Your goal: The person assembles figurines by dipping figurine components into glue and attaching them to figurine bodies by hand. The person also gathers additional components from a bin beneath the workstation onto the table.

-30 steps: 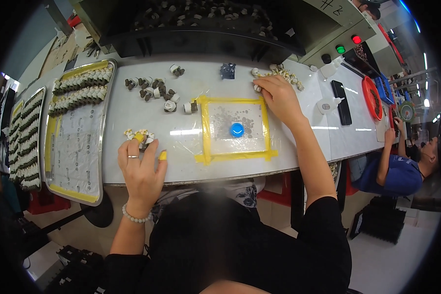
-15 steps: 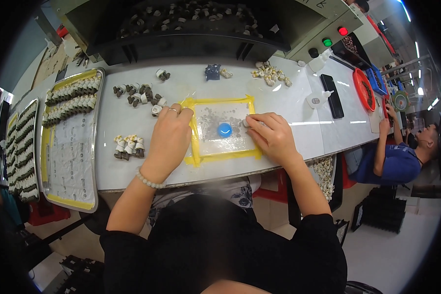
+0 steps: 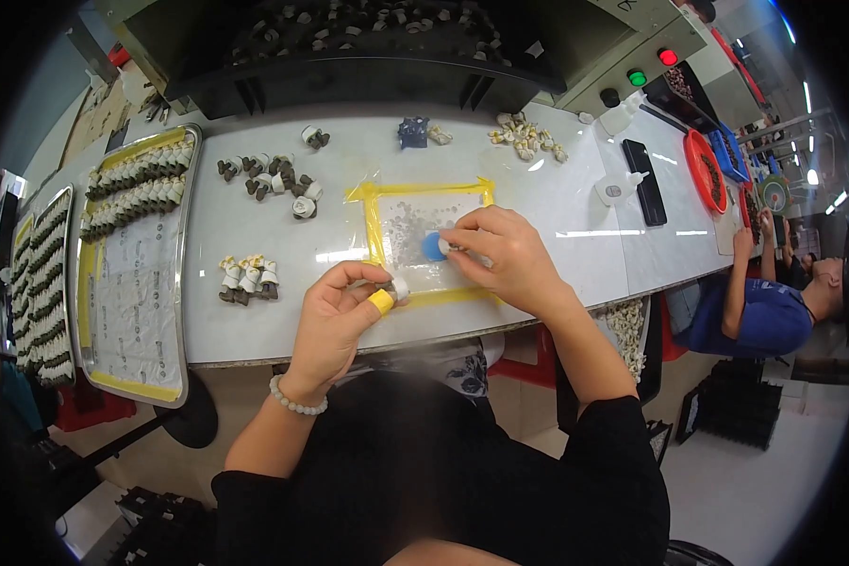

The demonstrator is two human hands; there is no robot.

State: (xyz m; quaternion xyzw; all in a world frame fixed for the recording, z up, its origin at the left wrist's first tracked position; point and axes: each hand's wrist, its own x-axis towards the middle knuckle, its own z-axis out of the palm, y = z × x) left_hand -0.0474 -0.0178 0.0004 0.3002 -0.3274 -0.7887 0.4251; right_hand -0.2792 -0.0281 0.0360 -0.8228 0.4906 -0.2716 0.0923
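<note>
My left hand [image 3: 335, 316] is closed on a small white-and-dark figurine body [image 3: 400, 289], just off the near left corner of a yellow-taped clear sheet [image 3: 415, 280]. Yellow tape wraps a fingertip of that hand. Over the sheet, my right hand [image 3: 507, 259] pinches a small white piece [image 3: 445, 245] right at a blue round disc [image 3: 431, 247]; whether they touch is unclear. Grey spots dot the sheet round the disc. Several loose white-and-dark bodies [image 3: 278, 176] lie beyond my left hand, and a few joined figurines [image 3: 249, 279] stand to its left.
Metal trays [image 3: 181, 358] with rows of figurines line the left. Small cream pieces [image 3: 528, 140] and a blue lump [image 3: 412, 133] lie at the back, below a black-fronted machine [image 3: 349, 90]. Right are a white bottle [image 3: 615, 190], a black phone-like slab [image 3: 643, 184] and a co-worker [image 3: 769, 316].
My left hand has picked up a figurine body from the loose group and brought it nearer me. The right hand has moved left with its white piece, to the blue disc.
</note>
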